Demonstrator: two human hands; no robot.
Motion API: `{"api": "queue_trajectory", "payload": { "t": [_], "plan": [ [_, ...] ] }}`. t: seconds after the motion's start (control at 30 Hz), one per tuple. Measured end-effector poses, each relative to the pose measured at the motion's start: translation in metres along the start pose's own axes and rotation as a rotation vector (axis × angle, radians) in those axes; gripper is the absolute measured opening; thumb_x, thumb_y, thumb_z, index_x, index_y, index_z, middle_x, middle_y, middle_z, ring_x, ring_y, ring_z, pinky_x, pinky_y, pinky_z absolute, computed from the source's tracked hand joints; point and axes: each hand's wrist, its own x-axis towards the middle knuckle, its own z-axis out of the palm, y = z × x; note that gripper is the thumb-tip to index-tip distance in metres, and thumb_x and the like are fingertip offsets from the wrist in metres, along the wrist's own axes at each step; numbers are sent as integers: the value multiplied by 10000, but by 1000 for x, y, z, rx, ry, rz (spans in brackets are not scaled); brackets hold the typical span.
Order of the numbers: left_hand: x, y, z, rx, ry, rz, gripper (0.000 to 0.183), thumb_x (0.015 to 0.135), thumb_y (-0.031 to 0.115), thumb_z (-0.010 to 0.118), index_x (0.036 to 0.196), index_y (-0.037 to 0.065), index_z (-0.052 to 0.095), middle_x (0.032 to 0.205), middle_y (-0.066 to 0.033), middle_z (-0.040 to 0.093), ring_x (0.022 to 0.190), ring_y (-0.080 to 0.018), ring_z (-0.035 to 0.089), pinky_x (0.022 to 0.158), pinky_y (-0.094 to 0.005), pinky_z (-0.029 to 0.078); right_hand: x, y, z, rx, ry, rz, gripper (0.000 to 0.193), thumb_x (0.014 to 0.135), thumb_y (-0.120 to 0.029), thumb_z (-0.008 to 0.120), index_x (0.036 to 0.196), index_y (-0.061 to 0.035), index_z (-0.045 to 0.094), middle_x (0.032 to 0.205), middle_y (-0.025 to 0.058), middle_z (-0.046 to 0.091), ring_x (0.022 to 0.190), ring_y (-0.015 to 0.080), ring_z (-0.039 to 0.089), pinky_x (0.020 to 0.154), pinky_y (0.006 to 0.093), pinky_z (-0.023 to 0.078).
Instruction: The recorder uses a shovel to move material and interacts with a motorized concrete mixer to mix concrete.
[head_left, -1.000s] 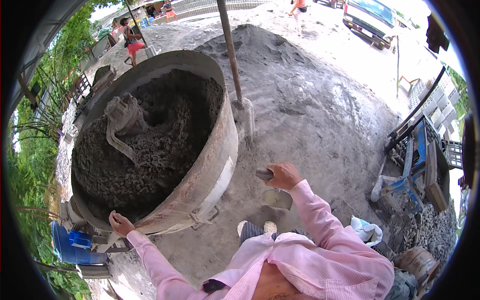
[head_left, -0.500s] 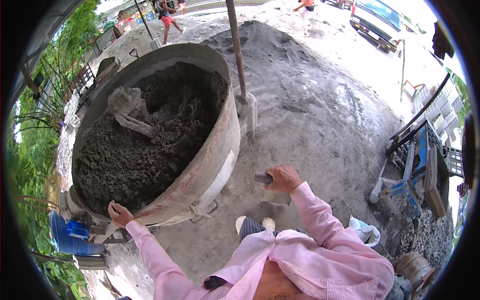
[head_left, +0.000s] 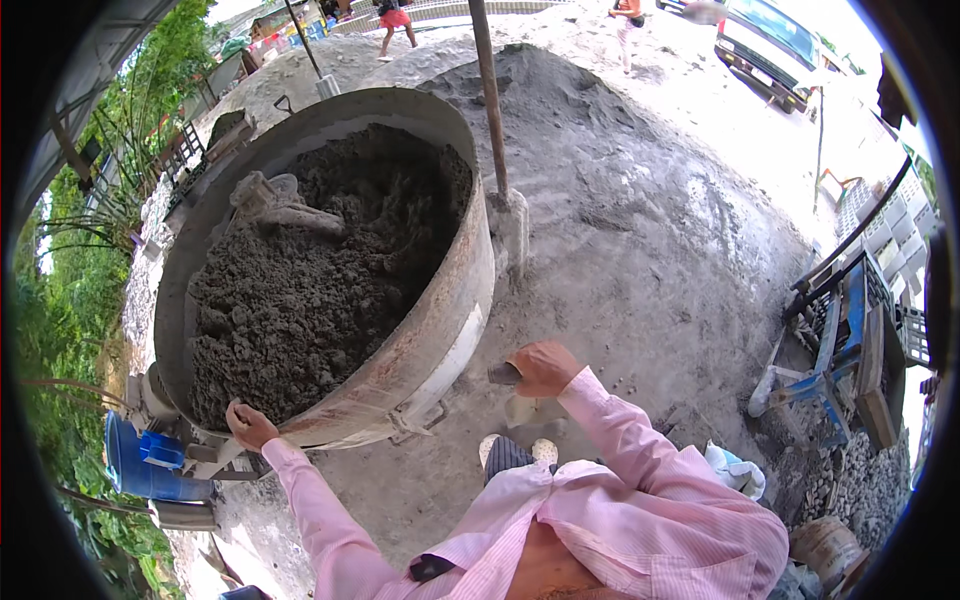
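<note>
A big round metal mixing pan (head_left: 415, 340), tilted, holds dark grey, crumbly mortar (head_left: 300, 320). A mortar-caked mixer arm (head_left: 290, 208) juts out of the mix. At the pan's near left rim is my left hand (head_left: 252, 426), its fingers curled together over the edge of the mix; whether anything is between them is hidden. To the right of the pan, my right hand (head_left: 545, 369) is closed around a short grey bar-like handle (head_left: 503, 374). A pale, blurred shape (head_left: 522, 410) shows below that hand, too unclear to name.
A wooden post (head_left: 490, 110) rises beside the pan, with a heap of grey sand (head_left: 540, 90) behind it. A blue barrel (head_left: 125, 455) stands at left. Blue metal frames (head_left: 830, 350) and a white sack (head_left: 735, 470) lie at right. A truck (head_left: 765, 50) and people are farther off.
The mixer arm has turned to the right within the pan and the mortar has shifted. My right hand has moved slightly left with the handle. The view has swung a little left.
</note>
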Motion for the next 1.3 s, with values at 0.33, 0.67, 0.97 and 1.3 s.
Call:
{"api": "queue_trajectory", "payload": {
  "t": [0.33, 0.67, 0.97, 1.3],
  "plan": [
    [-4, -11, -2, -92, 60, 59, 327, 966, 254, 501, 1083, 6, 678, 1040, -157, 702, 875, -290, 664, 766, -376, 518, 18, -2, -3, 23, 37, 28, 285, 587, -154, 640, 853, -66, 689, 781, 159, 681, 808, 360, 673, 691, 469, 510],
    [1, -10, 9, -174, 60, 61, 243, 911, 184, 538, 1015, 41, 706, 968, -141, 709, 799, -270, 666, 724, -358, 524, 34, 1, 12, 4, 102, -72, 301, 636, -210, 668, 906, -79, 686, 835, 145, 678, 845, 346, 665, 735, 455, 514],
    [-6, 13, -4, -127, 30, -31, 231, 891, 181, 535, 965, 60, 717, 981, -133, 716, 877, -309, 678, 802, -392, 545, 47, -10, 17, 10, 152, -254, 500, 653, -540, 811, 858, -92, 722, 781, 97, 695, 719, 306, 675, 699, 438, 518],
    [-2, 13, -5, -93, 61, 57, 235, 880, 175, 537, 952, 55, 726, 883, -122, 719, 761, -242, 685, 733, -348, 545, 121, -6, 38, 79, 654, -173, 283, 848, -352, 718, 808, -79, 660, 794, 80, 650, 830, 297, 609, 816, 407, 453]
  ]
}}
